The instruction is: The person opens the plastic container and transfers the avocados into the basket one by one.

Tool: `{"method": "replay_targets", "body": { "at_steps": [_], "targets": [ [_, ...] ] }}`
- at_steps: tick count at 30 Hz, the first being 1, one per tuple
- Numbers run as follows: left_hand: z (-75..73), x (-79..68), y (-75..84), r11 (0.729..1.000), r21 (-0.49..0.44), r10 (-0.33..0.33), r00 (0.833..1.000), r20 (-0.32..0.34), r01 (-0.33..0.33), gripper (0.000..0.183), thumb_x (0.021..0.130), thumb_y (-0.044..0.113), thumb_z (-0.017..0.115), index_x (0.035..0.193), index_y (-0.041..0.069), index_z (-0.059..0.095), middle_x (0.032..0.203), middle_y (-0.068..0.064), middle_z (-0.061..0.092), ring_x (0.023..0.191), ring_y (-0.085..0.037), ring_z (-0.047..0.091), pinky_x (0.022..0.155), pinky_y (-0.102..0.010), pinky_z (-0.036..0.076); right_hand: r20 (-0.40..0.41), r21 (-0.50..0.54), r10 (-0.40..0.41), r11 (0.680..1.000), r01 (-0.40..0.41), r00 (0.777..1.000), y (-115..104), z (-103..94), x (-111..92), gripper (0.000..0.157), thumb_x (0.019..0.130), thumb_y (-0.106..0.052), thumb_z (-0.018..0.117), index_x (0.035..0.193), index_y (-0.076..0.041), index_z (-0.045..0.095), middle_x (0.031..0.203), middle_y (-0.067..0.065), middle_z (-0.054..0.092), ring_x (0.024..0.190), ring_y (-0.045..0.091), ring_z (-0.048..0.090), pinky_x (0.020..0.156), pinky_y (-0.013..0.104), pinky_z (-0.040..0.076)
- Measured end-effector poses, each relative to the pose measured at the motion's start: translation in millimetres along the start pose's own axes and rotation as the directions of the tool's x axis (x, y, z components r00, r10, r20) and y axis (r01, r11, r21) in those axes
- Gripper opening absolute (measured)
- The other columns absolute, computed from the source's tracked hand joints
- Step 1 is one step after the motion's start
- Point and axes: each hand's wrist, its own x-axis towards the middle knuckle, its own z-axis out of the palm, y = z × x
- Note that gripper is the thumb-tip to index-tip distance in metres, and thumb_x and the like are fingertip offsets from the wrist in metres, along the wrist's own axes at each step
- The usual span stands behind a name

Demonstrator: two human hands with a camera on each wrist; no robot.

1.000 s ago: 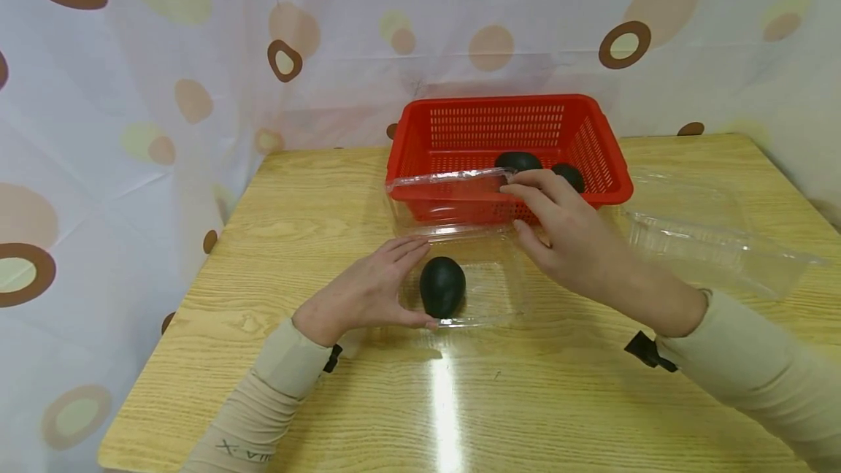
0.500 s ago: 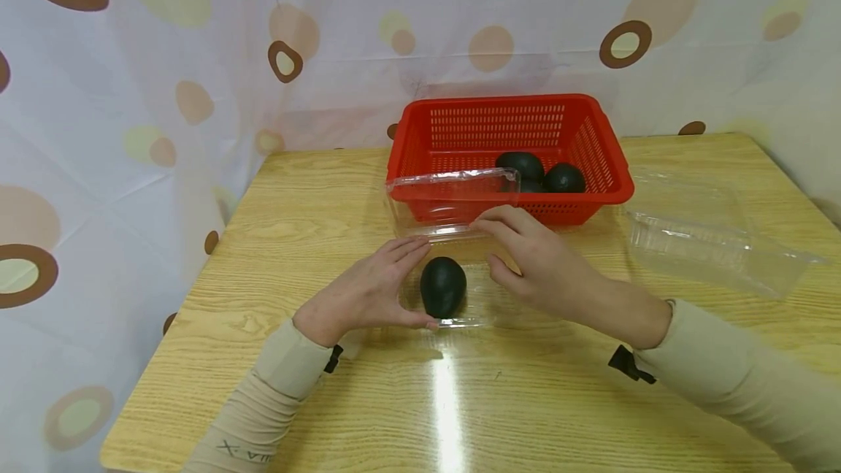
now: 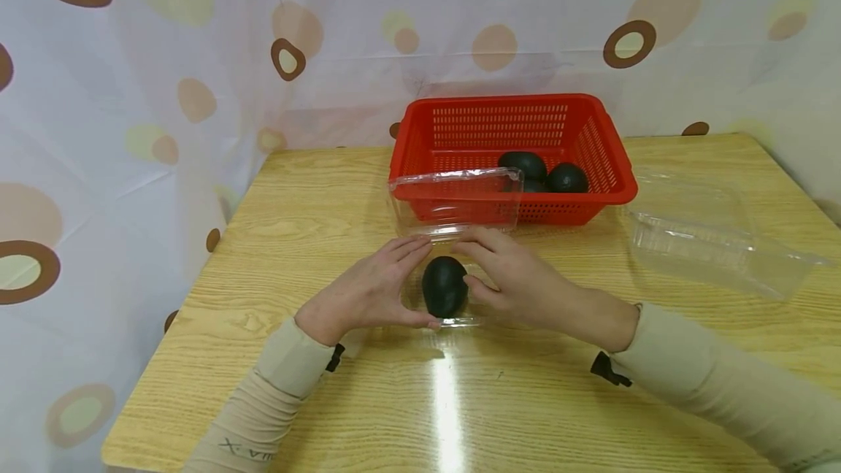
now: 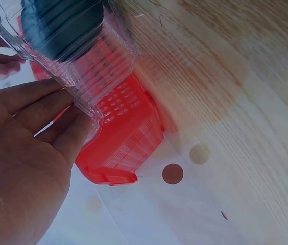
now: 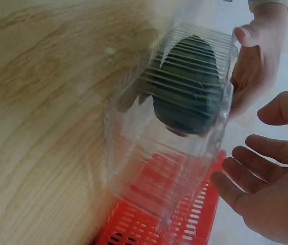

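A dark green avocado lies in the left part of a clear plastic clamshell box, whose lid stands raised at the back. My left hand grips the box at its left end, thumb at the front rim and fingers at the back rim. In the left wrist view, those fingers lie along the rim. My right hand hovers over the box just right of the avocado, thumb close to its side. The right wrist view shows its fingers loosely bent and apart from the box.
Behind the box stands a red plastic basket with several avocados in its right part. Another clear clamshell box sits open on the right of the wooden table. A patterned curtain hangs behind.
My right hand has left the raised lid's right edge and moved left and down, to beside the avocado. My left hand has kept its place on the box.
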Motion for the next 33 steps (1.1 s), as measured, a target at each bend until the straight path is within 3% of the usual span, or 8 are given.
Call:
{"method": "replay_targets", "body": {
  "at_steps": [7, 16, 25, 33],
  "targets": [
    [0.5, 0.1, -0.3, 1.0, 0.008, 0.004, 1.0, -0.001, -0.004, 0.109, 0.074, 0.069, 0.074, 0.153, 0.003, 0.035, 0.161, -0.01, 0.034, 0.149, -0.025, 0.03, 0.121, -0.04, 0.031, 0.075, 0.003, -0.015, 1.0, 0.015, 0.997, -5, 11.5, 4, 0.035, 0.087, -0.012, 0.072, 0.12, -0.001, 0.065, 0.125, 0.011, 0.063, 0.12, 0.027, 0.058, 0.101, 0.043, 0.052],
    [0.0, -0.7, -0.4, 1.0, 0.016, 0.018, 1.0, -0.002, -0.018, 0.108, 0.076, 0.069, 0.072, 0.152, 0.002, 0.035, 0.16, -0.012, 0.034, 0.15, -0.026, 0.029, 0.122, -0.039, 0.03, 0.146, 0.027, -0.026, 0.999, 0.022, 0.989, -5, 20.9, 7, 0.039, 0.091, -0.016, 0.07, 0.127, -0.003, 0.061, 0.131, 0.013, 0.06, 0.122, 0.027, 0.059, 0.1, 0.043, 0.053],
    [0.6, -0.9, -0.9, 1.0, 0.015, 0.011, 1.0, 0.008, -0.011, 0.108, 0.076, 0.069, 0.071, 0.152, 0.002, 0.035, 0.161, -0.011, 0.034, 0.15, -0.026, 0.028, 0.122, -0.039, 0.029, 0.163, 0.054, -0.004, 0.999, -0.005, 0.987, 0, 24.6, 8, 0.043, 0.09, -0.017, 0.071, 0.128, -0.002, 0.06, 0.132, 0.015, 0.054, 0.112, 0.026, 0.062, 0.092, 0.041, 0.056],
    [0.0, -0.6, -0.9, 0.999, 0.023, 0.023, 1.0, -0.001, -0.023, 0.108, 0.076, 0.069, 0.072, 0.152, 0.002, 0.036, 0.16, -0.012, 0.035, 0.15, -0.026, 0.029, 0.122, -0.04, 0.028, 0.27, 0.039, 0.06, 0.997, -0.073, 0.961, 0, 23.8, 13, 0.058, 0.091, -0.025, 0.07, 0.14, -0.001, 0.049, 0.144, 0.013, 0.048, 0.125, 0.027, 0.057, 0.102, 0.043, 0.052]
  ]
}}
